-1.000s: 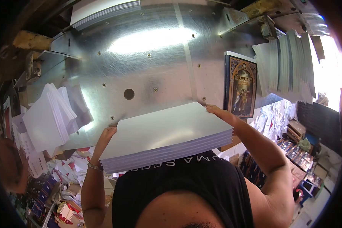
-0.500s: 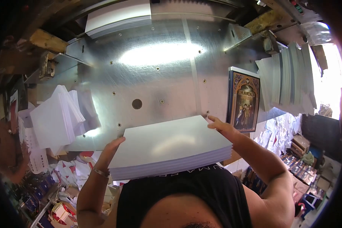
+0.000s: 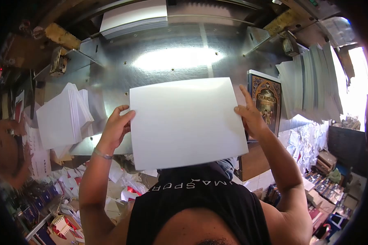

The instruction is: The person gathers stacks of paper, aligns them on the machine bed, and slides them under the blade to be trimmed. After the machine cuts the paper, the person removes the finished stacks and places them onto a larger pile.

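A thick stack of white paper (image 3: 188, 122) is held between my two hands over the near part of the metal table (image 3: 110, 81). Its blank top sheet faces up, and the layered edges are now hidden from view. My left hand (image 3: 117, 125) grips the left edge, thumb on top and the other fingers curled at the side. On the opposite edge, my right hand (image 3: 251, 116) has its thumb on the stack and its index finger stretched forward. Just beyond that hand lies a book titled Dravatala (image 3: 267, 98), partly covered by my fingers.
Leaning white paper stacks (image 3: 61, 116) stand at the left, with more upright stacks (image 3: 310, 83) at the right. Another paper pile (image 3: 135, 14) sits at the back. Metal side guides (image 3: 259, 38) rise from the table. Paper scraps (image 3: 304, 139) lie beyond its right edge.
Both hands have moved forward, carrying the paper stack further over the table. The stack has levelled and turned straighter, so its near layered edge no longer shows.
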Motion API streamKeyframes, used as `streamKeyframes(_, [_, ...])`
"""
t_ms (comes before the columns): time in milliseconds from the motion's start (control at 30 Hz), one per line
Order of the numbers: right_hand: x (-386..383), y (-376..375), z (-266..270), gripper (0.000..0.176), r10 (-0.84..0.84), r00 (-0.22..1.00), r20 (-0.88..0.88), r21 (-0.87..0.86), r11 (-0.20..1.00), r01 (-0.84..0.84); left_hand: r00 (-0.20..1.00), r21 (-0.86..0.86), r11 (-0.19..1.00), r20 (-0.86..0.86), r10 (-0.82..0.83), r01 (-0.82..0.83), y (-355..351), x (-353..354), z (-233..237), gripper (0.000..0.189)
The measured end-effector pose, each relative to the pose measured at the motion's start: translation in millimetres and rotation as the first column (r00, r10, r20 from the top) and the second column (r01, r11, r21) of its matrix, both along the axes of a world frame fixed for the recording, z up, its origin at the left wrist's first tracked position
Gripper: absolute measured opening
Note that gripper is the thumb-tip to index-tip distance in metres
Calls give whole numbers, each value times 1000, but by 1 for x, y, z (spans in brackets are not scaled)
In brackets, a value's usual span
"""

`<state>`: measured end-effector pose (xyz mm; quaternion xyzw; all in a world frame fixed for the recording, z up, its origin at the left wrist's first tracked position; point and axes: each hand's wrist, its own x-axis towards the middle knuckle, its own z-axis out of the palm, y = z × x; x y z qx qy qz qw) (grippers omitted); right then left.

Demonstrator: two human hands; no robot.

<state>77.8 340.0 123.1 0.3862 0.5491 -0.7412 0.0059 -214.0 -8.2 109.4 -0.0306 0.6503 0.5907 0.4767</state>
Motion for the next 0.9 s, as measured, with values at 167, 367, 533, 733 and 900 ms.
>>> streamKeyframes(167, [10, 1, -16, 90, 27, 1000, -14, 182, 983, -24, 987, 56, 996, -147, -65, 74, 15, 7, -34, 53])
streamKeyframes(367, [27, -4, -47, 93, 15, 996, -83, 243, 970, 6, 966, 5, 995, -239, -96, 100, 14, 21, -73, 51])
streamKeyframes(533, [37, -8, -71, 96, -44, 997, -57, 301, 952, 59, 964, -3, 996, -250, -92, 94, 14, 26, -73, 56])
streamKeyframes(733, [40, -24, -76, 97, -234, 972, 11, 459, 865, 203, 963, -24, 999, -269, 25, -32, 12, 33, -76, 72])
streamKeyframes(900, [30, -32, -65, 93, -264, 948, 177, 650, 754, 88, 962, -14, 999, -273, 30, -35, 16, 35, -72, 76])
